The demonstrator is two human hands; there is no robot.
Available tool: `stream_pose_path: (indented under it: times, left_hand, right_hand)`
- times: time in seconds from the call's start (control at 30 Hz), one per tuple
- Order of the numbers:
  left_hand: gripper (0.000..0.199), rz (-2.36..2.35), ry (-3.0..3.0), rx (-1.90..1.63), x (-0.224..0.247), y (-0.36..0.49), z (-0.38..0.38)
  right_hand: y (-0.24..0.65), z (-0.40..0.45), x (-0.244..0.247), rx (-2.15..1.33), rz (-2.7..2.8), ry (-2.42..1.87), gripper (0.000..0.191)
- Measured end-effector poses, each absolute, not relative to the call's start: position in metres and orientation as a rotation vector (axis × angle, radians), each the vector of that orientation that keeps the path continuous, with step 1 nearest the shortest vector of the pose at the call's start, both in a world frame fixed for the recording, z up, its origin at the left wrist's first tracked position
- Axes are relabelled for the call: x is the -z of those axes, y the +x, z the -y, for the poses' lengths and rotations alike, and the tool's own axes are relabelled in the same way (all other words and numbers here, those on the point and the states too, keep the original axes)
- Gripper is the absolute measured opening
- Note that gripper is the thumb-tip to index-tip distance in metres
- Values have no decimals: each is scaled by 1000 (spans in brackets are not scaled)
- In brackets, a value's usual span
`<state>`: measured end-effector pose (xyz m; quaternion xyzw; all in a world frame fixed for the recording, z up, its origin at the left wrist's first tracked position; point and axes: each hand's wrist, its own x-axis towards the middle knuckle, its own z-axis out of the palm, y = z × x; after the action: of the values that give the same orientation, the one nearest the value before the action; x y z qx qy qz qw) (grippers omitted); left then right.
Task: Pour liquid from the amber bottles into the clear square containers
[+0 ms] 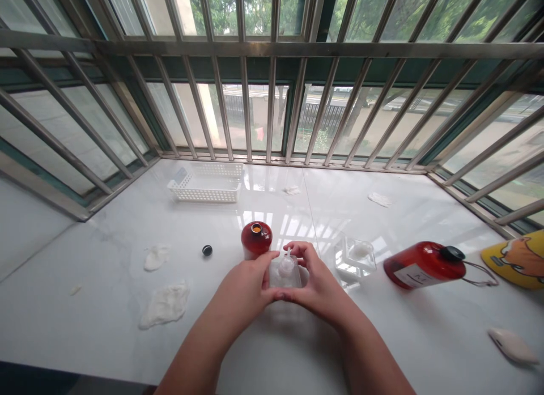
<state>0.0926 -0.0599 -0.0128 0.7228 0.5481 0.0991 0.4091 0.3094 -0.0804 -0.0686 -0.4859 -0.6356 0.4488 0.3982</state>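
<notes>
Between my two hands is a small clear, square-sided pump bottle (285,275) with a whitish, translucent top and a short spout. My left hand (255,276) closes on its left side, and my right hand (317,281) grips the right side, with fingers near the spout. The thumbs meet at its near face. Just behind my left hand stands an uncapped red bottle (256,239), its lower part partly hidden. A small black cap (207,250) lies to its left. To the right of my hands sits a clear square container (357,256).
A second red bottle (420,264) with black cap and label is at right, beside a yellow cartoon-printed object (516,259) and a pale rounded object (513,345). A white basket (206,198) stands at back left. Crumpled white tissue (165,305) lies at left. Metal bars (272,49) front the window.
</notes>
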Motion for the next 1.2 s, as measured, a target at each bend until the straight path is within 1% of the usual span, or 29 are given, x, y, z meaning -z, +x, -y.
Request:
stream_pose_path:
  times: [0.1, 0.2, 0.27, 0.3, 0.4, 0.53, 0.63, 0.7, 0.77, 0.83, 0.87, 0.97, 1.0, 1.03, 1.13, 1.17, 1.2]
  left_hand:
    - [74, -1336, 1788, -279, 11, 91, 60]
    - [55, -1265, 1762, -308, 10, 91, 61]
    - [41, -1271, 1741, -315, 9, 92, 61]
    - [37, -1285, 1729, -317, 9, 93, 61]
    - [39, -1302, 1712, -327, 9, 94, 60]
    - [51, -1245, 1763, -328, 9, 94, 60]
    - [40, -1274, 1754, -325, 10, 94, 60]
    - [38, -1306, 1732, -328, 12, 94, 60]
    - [43, -1299, 1741, -335, 13, 94, 60]
    - [54, -1264, 1773, -344, 13, 94, 60]
    - [55, -1253, 1785, -344, 13, 94, 60]
    - [40, -1289, 1774, -320, 13, 94, 60]
    - [37, -1306, 1767, -313, 13, 94, 60]
    - [39, -1311, 1764, -310, 13, 94, 59]
    - [55, -1258, 1793, -319, 12, 94, 59]
    - [55, -1245, 1798, -321, 12, 94, 59]
    - [51, -1248, 1794, -322, 12, 94, 59]
  right_hand:
    - [311, 81, 71, -1209, 1594, -1277, 91]
    - [313, 82, 72, -1278, 1588, -1308, 101]
    - [313, 81, 71, -1276, 1598, -1328, 100]
    - [313, 81, 71, -1265, 1602, -1346, 100]
    - [313, 81, 70, -1246, 1603, -1392, 99]
    - [313, 80, 70, -1241, 1600, -1384, 100]
    - [314, 79, 71, -1254, 1596, -1391, 101]
    - [314, 79, 72, -1245, 1600, -1410, 100]
    - [314, 79, 72, -1232, 1606, -1415, 99]
    - [314, 79, 71, -1238, 1605, -1401, 98]
    - [314, 79, 70, -1247, 1600, -1393, 97]
    - [313, 79, 69, -1273, 1589, -1391, 95]
    - [313, 78, 69, -1275, 1589, -1390, 95]
    - [313, 78, 69, -1273, 1590, -1386, 95]
    - [313, 78, 69, -1257, 1590, -1366, 94]
    - [313, 78, 70, -1260, 1589, -1363, 94]
    - [313, 78, 70, -1266, 1589, -1366, 94]
